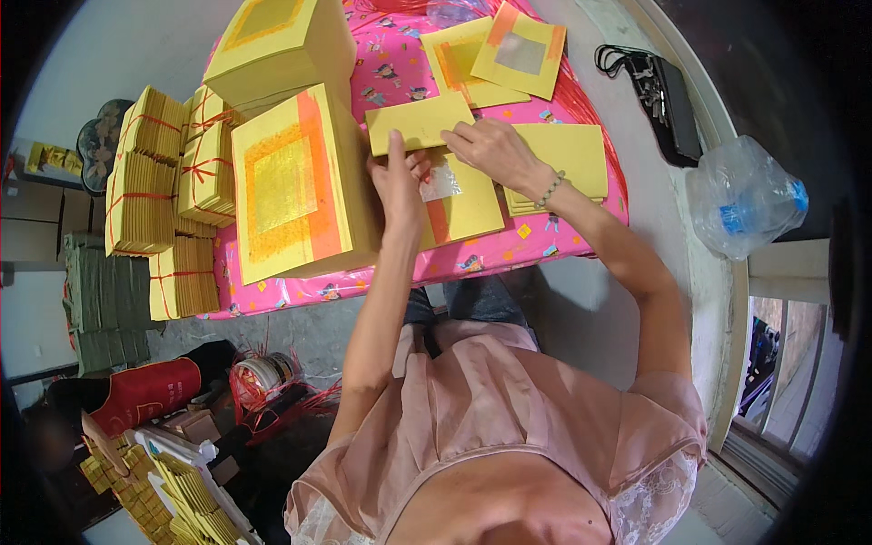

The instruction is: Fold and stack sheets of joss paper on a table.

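Note:
A folded yellow sheet of paper (pixel 420 120) is held slightly raised between my two hands. My left hand (pixel 400 189) grips its lower left part, thumb upright on the face and fingers curled beneath. At the right end my right hand (pixel 498 153), with a beaded bracelet at the wrist, pinches the edge. Below them on the table lies a yellow sheet (pixel 477 204) with a silver foil square and an orange band. Beside my right wrist sits a small stack of folded yellow papers (pixel 568 163).
Tall stacks of yellow paper (pixel 283 182) stand at the left of the pink-covered table (pixel 381 54), with red-tied bundles (pixel 141 200) beyond. Loose foil-squared sheets (pixel 520 53) lie at the back. Red strings (pixel 604 145) run along the right edge, near a black pouch with keys (pixel 668 109) and a clear plastic bag (pixel 740 195).

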`<state>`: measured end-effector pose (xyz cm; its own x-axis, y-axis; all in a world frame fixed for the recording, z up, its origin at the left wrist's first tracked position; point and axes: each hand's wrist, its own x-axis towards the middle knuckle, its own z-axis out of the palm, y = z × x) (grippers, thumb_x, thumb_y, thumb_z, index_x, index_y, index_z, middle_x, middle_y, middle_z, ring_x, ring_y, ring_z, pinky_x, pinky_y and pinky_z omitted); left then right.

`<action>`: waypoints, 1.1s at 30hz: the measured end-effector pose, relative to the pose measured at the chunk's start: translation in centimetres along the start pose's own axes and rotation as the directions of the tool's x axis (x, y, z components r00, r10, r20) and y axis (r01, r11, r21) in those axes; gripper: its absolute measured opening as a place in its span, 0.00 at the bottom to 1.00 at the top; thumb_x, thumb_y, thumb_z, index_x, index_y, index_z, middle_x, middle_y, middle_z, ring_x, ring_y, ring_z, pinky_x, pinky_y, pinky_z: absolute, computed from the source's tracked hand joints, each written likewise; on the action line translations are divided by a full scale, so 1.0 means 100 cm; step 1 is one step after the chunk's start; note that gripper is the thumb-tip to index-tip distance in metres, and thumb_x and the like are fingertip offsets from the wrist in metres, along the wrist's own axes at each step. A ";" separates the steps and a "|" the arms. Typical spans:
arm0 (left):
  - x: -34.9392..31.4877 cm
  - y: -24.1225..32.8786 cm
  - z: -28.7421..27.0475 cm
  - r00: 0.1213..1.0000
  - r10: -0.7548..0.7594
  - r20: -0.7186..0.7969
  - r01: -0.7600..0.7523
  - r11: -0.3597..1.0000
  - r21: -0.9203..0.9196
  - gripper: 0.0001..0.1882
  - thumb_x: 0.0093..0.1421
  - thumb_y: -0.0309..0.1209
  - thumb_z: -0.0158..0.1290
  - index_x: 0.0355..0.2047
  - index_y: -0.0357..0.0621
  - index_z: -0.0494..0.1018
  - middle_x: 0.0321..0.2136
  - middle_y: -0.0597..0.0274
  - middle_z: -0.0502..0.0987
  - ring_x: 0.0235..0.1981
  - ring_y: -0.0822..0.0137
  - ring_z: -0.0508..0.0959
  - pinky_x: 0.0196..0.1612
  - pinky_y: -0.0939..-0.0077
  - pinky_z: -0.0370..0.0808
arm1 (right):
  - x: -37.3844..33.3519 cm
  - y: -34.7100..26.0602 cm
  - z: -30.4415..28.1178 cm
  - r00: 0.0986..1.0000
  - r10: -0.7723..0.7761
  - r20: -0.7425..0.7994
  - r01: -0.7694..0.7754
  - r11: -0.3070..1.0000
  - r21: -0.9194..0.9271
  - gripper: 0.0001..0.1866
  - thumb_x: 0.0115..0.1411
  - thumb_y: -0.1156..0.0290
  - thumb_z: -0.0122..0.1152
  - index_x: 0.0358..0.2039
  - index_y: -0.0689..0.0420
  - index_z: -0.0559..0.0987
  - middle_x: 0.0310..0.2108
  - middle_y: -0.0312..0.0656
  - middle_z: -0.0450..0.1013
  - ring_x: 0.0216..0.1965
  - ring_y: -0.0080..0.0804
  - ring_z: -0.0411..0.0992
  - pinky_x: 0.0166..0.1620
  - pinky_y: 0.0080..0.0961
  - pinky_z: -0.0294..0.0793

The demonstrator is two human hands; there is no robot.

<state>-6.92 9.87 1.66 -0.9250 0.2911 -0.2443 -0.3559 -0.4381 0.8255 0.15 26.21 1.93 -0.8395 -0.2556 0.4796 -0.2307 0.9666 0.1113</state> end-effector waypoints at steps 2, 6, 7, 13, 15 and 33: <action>0.010 -0.002 -0.004 1.000 -0.023 0.011 0.023 0.999 -0.041 0.23 0.66 0.35 0.54 0.55 0.42 0.58 0.38 0.61 0.74 0.30 0.73 0.76 0.30 0.78 0.76 | -0.003 -0.002 -0.002 1.000 0.009 -0.024 -0.009 1.000 -0.007 0.13 0.55 0.70 0.63 0.41 0.56 0.77 0.29 0.37 0.71 0.29 0.32 0.74 0.35 0.31 0.74; -0.004 -0.002 0.004 0.996 0.090 0.015 -0.091 0.995 0.041 0.20 0.64 0.28 0.51 0.55 0.41 0.60 0.40 0.60 0.75 0.30 0.73 0.76 0.30 0.77 0.76 | -0.007 -0.005 -0.034 0.979 0.174 -0.109 -0.154 0.973 0.171 0.13 0.57 0.68 0.63 0.43 0.56 0.78 0.32 0.40 0.73 0.34 0.37 0.76 0.39 0.33 0.75; -0.010 -0.002 0.007 0.988 0.155 0.028 -0.156 0.986 0.059 0.19 0.63 0.26 0.50 0.54 0.41 0.61 0.41 0.60 0.75 0.30 0.73 0.76 0.29 0.77 0.76 | -0.010 -0.006 -0.044 0.937 0.284 -0.202 -0.216 0.928 0.302 0.12 0.58 0.67 0.63 0.42 0.56 0.79 0.34 0.42 0.74 0.36 0.40 0.76 0.41 0.35 0.75; -0.053 -0.007 0.039 0.949 0.128 0.287 -0.136 0.991 0.009 0.19 0.62 0.22 0.50 0.53 0.42 0.63 0.40 0.58 0.77 0.30 0.70 0.80 0.29 0.77 0.80 | -0.066 0.006 -0.078 0.622 0.780 -0.069 -0.572 0.513 0.640 0.22 0.63 0.67 0.62 0.56 0.58 0.73 0.46 0.46 0.74 0.44 0.38 0.76 0.46 0.30 0.75; -0.066 -0.015 0.051 0.929 0.087 0.360 -0.116 0.991 0.061 0.17 0.62 0.22 0.51 0.50 0.42 0.66 0.36 0.61 0.78 0.30 0.72 0.79 0.32 0.76 0.82 | -0.083 0.005 -0.093 0.518 0.827 0.217 -0.535 0.116 0.837 0.25 0.65 0.71 0.60 0.60 0.61 0.67 0.54 0.50 0.70 0.47 0.27 0.76 0.46 0.24 0.76; -0.047 -0.048 0.062 0.799 -0.188 0.572 -0.468 0.405 0.786 0.31 0.51 0.30 0.65 0.47 0.25 0.61 0.30 0.35 0.79 0.34 0.41 0.81 0.40 0.57 0.78 | -0.180 0.036 -0.040 0.563 0.825 0.045 -0.773 0.507 0.380 0.20 0.62 0.70 0.63 0.54 0.56 0.75 0.48 0.46 0.68 0.47 0.36 0.71 0.50 0.29 0.73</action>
<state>0.00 15.87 2.04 -0.5956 0.8011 -0.0591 0.3932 0.3549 0.8482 16.44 34.36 -2.80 -0.6851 0.6529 0.3231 0.3450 0.6814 -0.6455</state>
